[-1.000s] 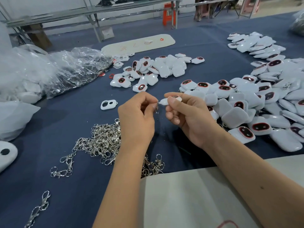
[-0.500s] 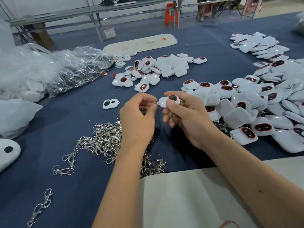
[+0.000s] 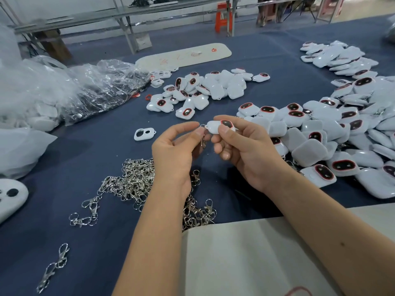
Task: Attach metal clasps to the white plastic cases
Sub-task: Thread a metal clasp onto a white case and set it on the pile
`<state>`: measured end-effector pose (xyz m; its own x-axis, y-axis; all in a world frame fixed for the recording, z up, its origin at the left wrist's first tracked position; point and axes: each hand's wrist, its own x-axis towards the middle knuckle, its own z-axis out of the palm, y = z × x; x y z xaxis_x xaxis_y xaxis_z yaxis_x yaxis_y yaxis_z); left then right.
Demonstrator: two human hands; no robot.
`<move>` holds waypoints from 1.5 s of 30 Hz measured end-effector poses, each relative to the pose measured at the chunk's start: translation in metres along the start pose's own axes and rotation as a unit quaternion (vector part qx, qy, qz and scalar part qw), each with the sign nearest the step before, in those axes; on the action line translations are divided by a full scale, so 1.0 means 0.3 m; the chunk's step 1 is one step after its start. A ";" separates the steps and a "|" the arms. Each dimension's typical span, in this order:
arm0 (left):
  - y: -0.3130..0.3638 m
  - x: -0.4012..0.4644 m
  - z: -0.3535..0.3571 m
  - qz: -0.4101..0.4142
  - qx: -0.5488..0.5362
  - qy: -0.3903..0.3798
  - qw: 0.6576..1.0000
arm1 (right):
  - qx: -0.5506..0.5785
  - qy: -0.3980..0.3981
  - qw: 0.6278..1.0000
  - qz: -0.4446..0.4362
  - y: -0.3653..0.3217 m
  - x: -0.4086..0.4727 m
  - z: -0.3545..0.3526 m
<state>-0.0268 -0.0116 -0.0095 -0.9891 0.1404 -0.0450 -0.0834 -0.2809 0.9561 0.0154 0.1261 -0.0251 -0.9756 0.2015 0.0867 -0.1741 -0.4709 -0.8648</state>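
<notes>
My right hand [image 3: 245,150] holds a white plastic case [image 3: 215,127] with a dark red-rimmed window facing up. My left hand [image 3: 175,152] pinches a metal clasp [image 3: 203,139] at the case's left corner; the clasp's ring meets the case's loop and the hook hangs down between my hands. A pile of loose silver clasps [image 3: 132,182] lies on the blue cloth under my left wrist. A large heap of white cases [image 3: 333,135] spreads to the right, and a smaller group of cases [image 3: 203,90] lies further back.
A clear plastic bag [image 3: 102,88] of parts lies at the left. A single white frame piece [image 3: 144,133] sits left of my hands. A stray clasp [image 3: 53,268] lies near the front left. A pale board [image 3: 245,257] covers the table edge under my right forearm.
The case has turned in my right hand so its dark window faces up. The clasp's hook now hangs visibly below the case's corner. Both hands stay in the same spot.
</notes>
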 end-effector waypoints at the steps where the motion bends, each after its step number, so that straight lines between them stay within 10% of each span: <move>1: 0.003 -0.003 -0.001 -0.015 -0.006 -0.007 1.000 | 0.002 0.000 1.000 0.000 -0.001 -0.002 0.001; 11: 0.006 0.008 -0.027 0.039 0.053 -0.013 0.998 | -0.015 -0.002 1.000 0.025 -0.010 -0.013 0.006; 19: 0.012 0.033 -0.075 0.187 0.371 -0.120 0.902 | -0.064 0.034 0.997 0.024 0.001 -0.007 0.000; 26: -0.009 0.002 0.005 0.019 0.145 -0.060 0.987 | 0.000 0.028 1.000 -0.010 -0.007 -0.002 -0.006; 32: -0.003 0.000 0.018 -0.069 -0.019 -0.025 0.997 | -0.003 0.008 1.000 -0.018 -0.002 -0.004 -0.005; 45: -0.001 0.008 -0.006 0.114 0.185 -0.038 0.975 | -0.007 0.039 0.999 -0.010 -0.001 -0.005 -0.014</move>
<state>-0.0295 -0.0128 -0.0103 -0.9635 0.1888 0.1897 0.2019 0.0474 0.9783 0.0176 0.1294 -0.0270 -0.9588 0.2764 0.0653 -0.1901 -0.4539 -0.8705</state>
